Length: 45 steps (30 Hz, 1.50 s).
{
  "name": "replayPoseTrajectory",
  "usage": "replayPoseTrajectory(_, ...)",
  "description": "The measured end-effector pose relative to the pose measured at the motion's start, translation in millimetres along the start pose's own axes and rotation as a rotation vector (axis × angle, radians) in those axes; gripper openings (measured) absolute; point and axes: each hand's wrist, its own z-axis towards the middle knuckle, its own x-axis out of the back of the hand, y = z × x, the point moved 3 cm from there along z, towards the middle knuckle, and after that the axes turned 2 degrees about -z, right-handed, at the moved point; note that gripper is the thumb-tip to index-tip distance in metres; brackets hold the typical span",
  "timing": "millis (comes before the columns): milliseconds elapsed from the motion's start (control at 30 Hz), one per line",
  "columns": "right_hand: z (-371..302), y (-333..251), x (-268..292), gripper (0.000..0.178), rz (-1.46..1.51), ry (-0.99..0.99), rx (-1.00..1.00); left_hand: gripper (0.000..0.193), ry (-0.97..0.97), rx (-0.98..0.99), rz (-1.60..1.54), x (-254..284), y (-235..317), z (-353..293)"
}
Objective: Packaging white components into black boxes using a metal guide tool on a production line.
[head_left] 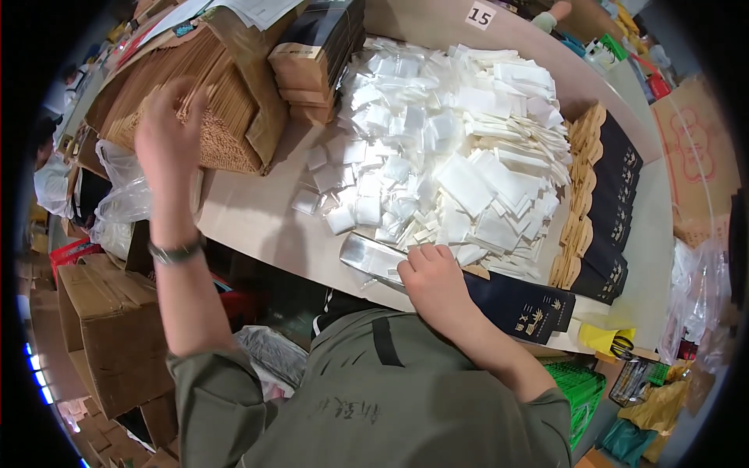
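Note:
My left hand (172,129) is raised in front of a carton (268,125) packed with upright brown kraft-paper pieces (222,117). Its fingers are apart, slightly blurred, and nothing shows in them. At the table's near edge, my right hand (438,281) is closed around one end of a flat, shiny silver packet (373,257). Dark blue paper bags (515,304) with gold print lie just right of that hand. Beyond it spread heaps of small clear-and-white sachets (382,117) and flat white packets (491,183).
A row of dark bags with scalloped brown edges (605,203) lines the table's right side. Another bag stack (308,70) stands beside the carton. Yellow-cased scissors (620,343) sit at the near right corner. Cardboard boxes (117,335) are stacked at lower left.

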Motion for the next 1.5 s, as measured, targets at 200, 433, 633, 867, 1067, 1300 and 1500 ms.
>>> replayPoseTrajectory(200, 3, 9, 1, 0.014, 0.305, -0.007, -0.326, 0.033, -0.632, 0.225, 0.053, -22, -55, 49)
replayPoseTrajectory(433, 1, 1, -3, 0.030, 0.171, 0.031, -0.301, 0.025, -0.303, 0.019, 0.243, -18, -52, 52)
replayPoseTrajectory(633, -33, 13, 32, 0.031, 0.209, 0.173, -0.220, 0.032, 0.035, 0.349, 0.001, 4, -66, -11)
replayPoseTrajectory(867, -70, 20, 38, 0.035, 0.257, 0.045, -0.206, 0.011, -0.051, 1.082, -1.144, -5, -9, -214)
replayPoseTrajectory(1067, -78, 28, 34, 0.038, 0.260, -0.014, -0.194, 0.010, -1.123, 0.534, -0.801, -28, 39, -205)
replayPoseTrajectory(1300, -62, 29, 30, 0.036, 0.270, -0.040, -0.127, 0.015, -0.970, 0.264, -1.014, -50, 171, -213)
replayPoseTrajectory(1500, -60, 26, 31, 0.038, 0.153, -0.033, -0.191, 0.017, -0.846, 0.799, -0.967, -61, 174, -228)
